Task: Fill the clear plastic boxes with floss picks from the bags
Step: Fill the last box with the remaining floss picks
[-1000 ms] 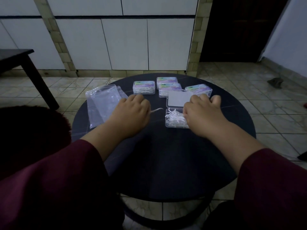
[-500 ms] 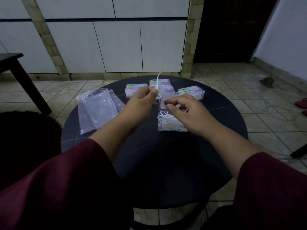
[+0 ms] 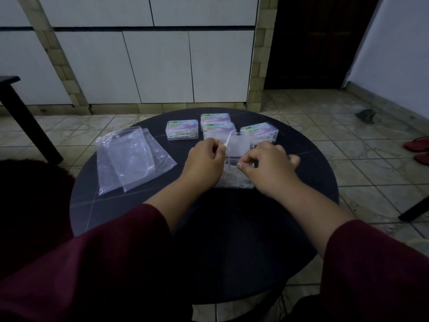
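We work in a dim tiled room with white wall panels, at a round black table (image 3: 232, 228) that fills the middle of the head view. On its left part lie two empty clear plastic zip bags (image 3: 130, 159), overlapping and flat. At the far edge sit four closed clear plastic boxes with coloured labels (image 3: 182, 129), in a loose row, two of them one behind the other. Nearer to us, between our hands, stands the open clear plastic box (image 3: 234, 182) holding white floss picks; its raised lid (image 3: 239, 145) leans back toward the closed boxes. Our left hand (image 3: 204, 163) is clenched, with thumb and forefinger pinching one white floss pick (image 3: 228, 143) that points up and away over the open box. Our right hand (image 3: 267, 166) hovers over the box with fingers curled; we cannot tell whether it grasps anything. Dark red sleeves cover both forearms.
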